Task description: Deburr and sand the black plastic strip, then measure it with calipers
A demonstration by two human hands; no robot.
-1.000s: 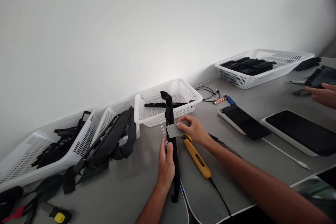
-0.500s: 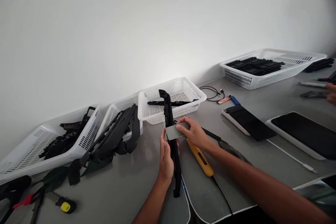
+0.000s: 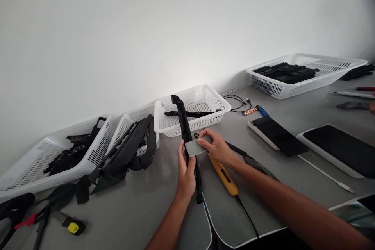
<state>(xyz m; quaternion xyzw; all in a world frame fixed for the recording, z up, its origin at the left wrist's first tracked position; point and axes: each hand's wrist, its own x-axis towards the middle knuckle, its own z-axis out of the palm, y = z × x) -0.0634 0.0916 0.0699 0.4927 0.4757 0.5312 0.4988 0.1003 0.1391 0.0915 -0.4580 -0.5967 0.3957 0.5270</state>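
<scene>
My left hand is closed around a long black plastic strip, which slants up and away over the near edge of a white basket. My right hand pinches a flat light-grey rectangular plate between thumb and fingers. The plate lies across the middle of the strip, covering part of it, and its left end is beside my left fingers. Just below my right hand lies a yellow corded tool on the grey table; its upper end is partly hidden. A dark thin piece lies behind my right wrist.
Another black strip lies in the middle white basket. Baskets of black parts stand left and far right. Two dark phone-like slabs, a cable, and a yellow-black cutter lie around. Another person's hand shows at right.
The strip's far end has swung left and its near end has risen slightly. My left thumb has come over the strip beside the plate. The other person's hand has moved right.
</scene>
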